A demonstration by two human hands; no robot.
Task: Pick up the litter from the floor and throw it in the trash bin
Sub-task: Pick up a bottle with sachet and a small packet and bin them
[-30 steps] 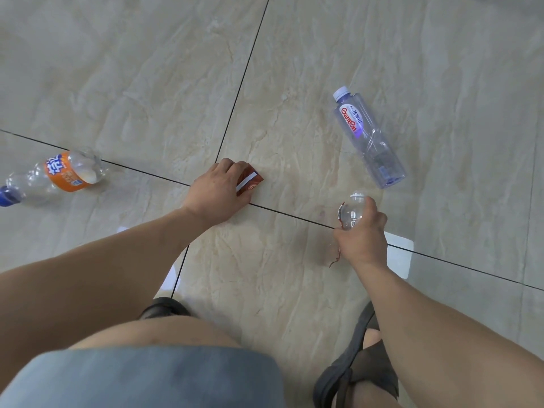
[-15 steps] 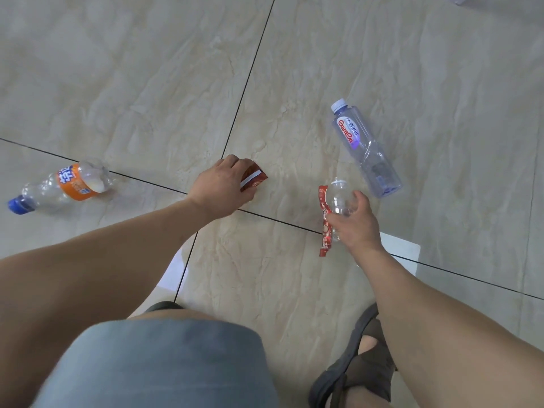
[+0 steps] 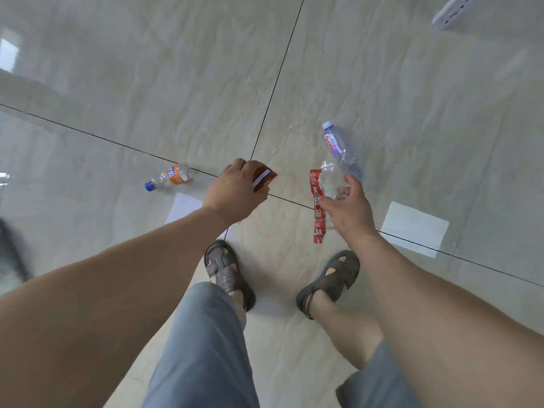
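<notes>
My left hand [image 3: 235, 192] grips a small red wrapper with a white stripe [image 3: 263, 179], lifted off the floor. My right hand [image 3: 348, 210] holds a small clear plastic bottle [image 3: 331, 184] together with a long red sachet wrapper [image 3: 318, 207] that hangs down beside it. A clear water bottle with a red label [image 3: 340, 150] lies on the tiles just beyond my right hand. An orange-labelled bottle with a blue cap [image 3: 170, 178] lies on the floor left of my left hand. No trash bin is in view.
I stand on glossy beige floor tiles [image 3: 412, 113] with dark grout lines; my two sandalled feet [image 3: 226, 272] are below my hands. A white power strip [image 3: 454, 10] lies at the top right. A dark blurred object [image 3: 11, 248] sits at the left edge.
I have risen from a crouch, so the floor and both lying bottles look farther away. Both hands lifted with their litter; the red sachet now hangs fully visible from my right hand.
</notes>
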